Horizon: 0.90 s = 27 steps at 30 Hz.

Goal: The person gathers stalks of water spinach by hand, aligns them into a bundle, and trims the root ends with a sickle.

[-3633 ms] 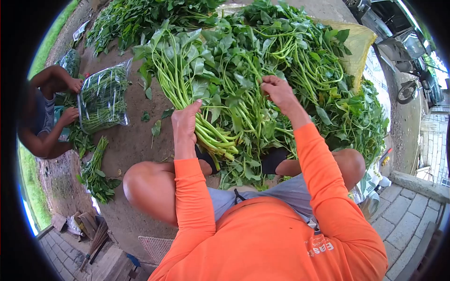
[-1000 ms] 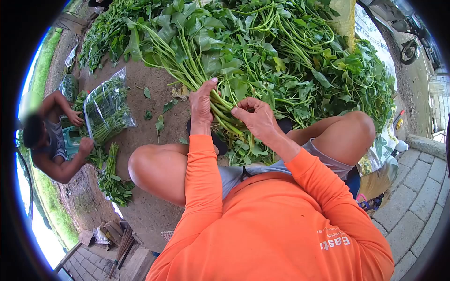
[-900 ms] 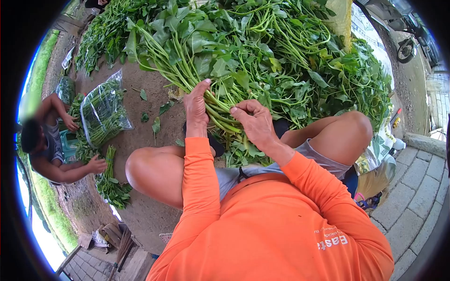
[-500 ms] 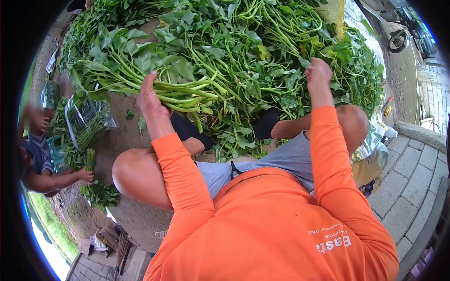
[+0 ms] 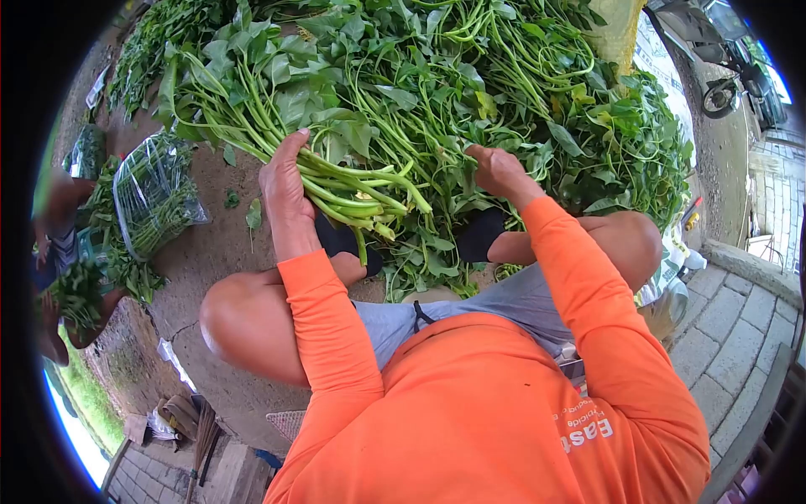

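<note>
My left hand (image 5: 287, 191) is wrapped round a thick bunch of leafy green stems (image 5: 353, 191), its cut ends pointing right and its leaves fanning out to the upper left. To the right, my right hand (image 5: 502, 172) is closed, thumb against fingers, over the edge of the heap of greens (image 5: 504, 109). Whatever it pinches, if anything, is too small to make out. A gap separates it from the stem ends of the bunch. Long loose stems and leaves of the heap lie behind both hands and around my feet.
At the left a person holds a small bunch of greens (image 5: 80, 294) beside a clear plastic bag of greens (image 5: 155, 197). A yellow mesh sack (image 5: 620, 38) stands behind the heap. A motorcycle (image 5: 729, 88) is at the far right, and a broom (image 5: 201, 437) lies lower left.
My right hand has moved left, closer to the bunch. My left hand and its bunch have shifted slightly right. The person at the left has moved their small bunch further left.
</note>
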Each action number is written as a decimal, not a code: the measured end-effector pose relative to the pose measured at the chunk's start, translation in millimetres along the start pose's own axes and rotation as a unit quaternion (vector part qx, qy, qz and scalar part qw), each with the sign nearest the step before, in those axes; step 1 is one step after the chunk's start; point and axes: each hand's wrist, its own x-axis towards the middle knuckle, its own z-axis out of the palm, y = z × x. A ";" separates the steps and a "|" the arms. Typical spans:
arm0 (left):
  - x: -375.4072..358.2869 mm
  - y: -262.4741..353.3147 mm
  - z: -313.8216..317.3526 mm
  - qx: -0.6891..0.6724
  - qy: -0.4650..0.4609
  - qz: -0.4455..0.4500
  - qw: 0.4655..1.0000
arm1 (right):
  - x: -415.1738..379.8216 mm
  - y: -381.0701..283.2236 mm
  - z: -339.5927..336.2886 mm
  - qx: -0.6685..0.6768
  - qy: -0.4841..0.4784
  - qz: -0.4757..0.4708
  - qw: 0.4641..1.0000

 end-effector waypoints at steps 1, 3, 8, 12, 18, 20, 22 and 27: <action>-0.2 0.3 -0.9 -0.007 -0.007 -0.002 1.000 | -2.0 -2.5 -17.3 -0.014 -0.014 -0.022 1.000; -2.6 2.9 4.3 -0.023 -0.028 -0.006 0.999 | -7.1 -1.7 -52.4 -0.056 0.014 -0.063 0.996; -4.4 2.2 7.7 0.021 -0.038 0.000 0.999 | -34.9 -25.3 -174.5 -0.213 0.154 -0.067 0.963; -13.1 7.9 6.6 0.037 -0.064 -0.005 0.997 | -57.7 -58.2 -269.2 -0.089 0.089 0.031 0.992; -22.2 3.7 10.8 0.030 -0.106 -0.012 0.994 | -83.5 -57.5 -247.8 0.522 0.251 0.078 0.811; -25.1 3.0 11.6 0.028 -0.104 -0.026 0.994 | -71.5 -38.0 -204.6 0.611 0.211 0.119 0.754; -23.0 -3.9 8.9 0.033 -0.127 -0.042 0.990 | -63.7 -18.3 -171.0 0.621 0.169 0.106 0.758; -16.7 -36.9 10.1 0.056 -0.174 -0.076 0.980 | -72.2 -31.2 -160.4 0.639 0.124 0.143 0.746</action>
